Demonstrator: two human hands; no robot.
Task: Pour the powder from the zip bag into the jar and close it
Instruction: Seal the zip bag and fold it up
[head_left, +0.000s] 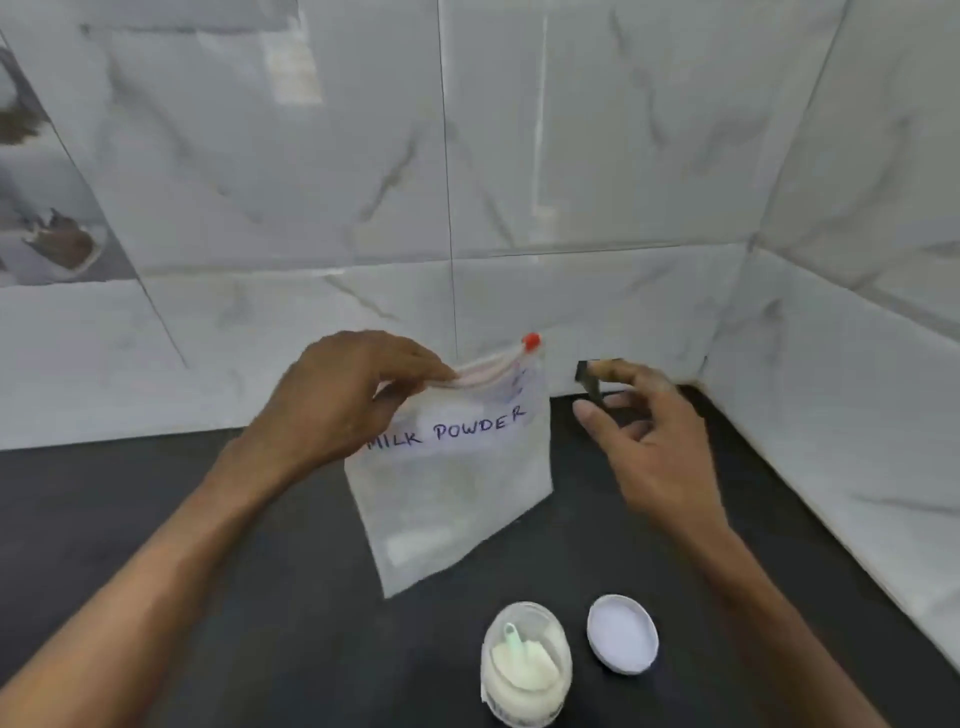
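Observation:
A clear zip bag labelled MILK POWDER hangs upright above the dark counter, its bottom corner close to the surface. My left hand pinches the bag's top left edge at the zip. The red slider sits at the zip's right end. My right hand hovers just right of the bag with its fingers spread, not touching it. Near the front stands the open jar, holding pale powder and a green scoop. Its white lid lies flat to the right of it.
A small dark object shows at my right fingertips against the wall; what it is cannot be made out. Marble-tiled walls close the counter at the back and right, forming a corner.

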